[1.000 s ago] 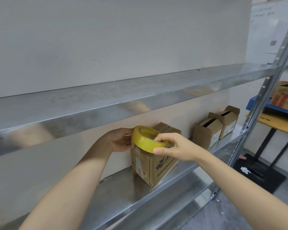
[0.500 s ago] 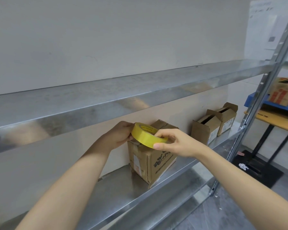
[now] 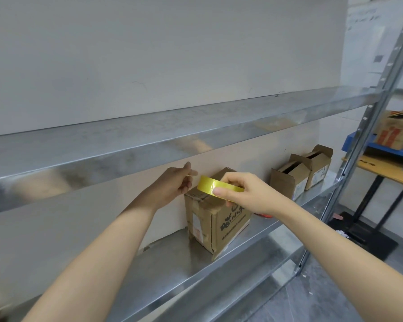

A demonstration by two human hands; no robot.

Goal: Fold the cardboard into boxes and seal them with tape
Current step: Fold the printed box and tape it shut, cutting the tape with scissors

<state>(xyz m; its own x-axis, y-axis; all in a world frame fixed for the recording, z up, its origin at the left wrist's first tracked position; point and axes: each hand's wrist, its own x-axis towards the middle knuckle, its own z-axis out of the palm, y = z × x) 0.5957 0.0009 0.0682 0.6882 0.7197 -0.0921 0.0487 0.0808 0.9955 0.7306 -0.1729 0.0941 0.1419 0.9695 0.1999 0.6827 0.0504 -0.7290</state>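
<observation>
Tape ring (image 3: 208, 187), glossy yellow, gripped by right fingers (image 3: 220, 192); left fingers (image 3: 187, 169) pinch its end.

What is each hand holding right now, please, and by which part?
The right hand grips the yellow tape roll by its rim; the left hand pinches the free tape end.

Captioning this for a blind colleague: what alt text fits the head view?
A person's right hand grips a yellow tape roll above a cardboard box on a metal shelf, while the left hand pinches the tape end. Two open-topped boxes stand further right.
</observation>
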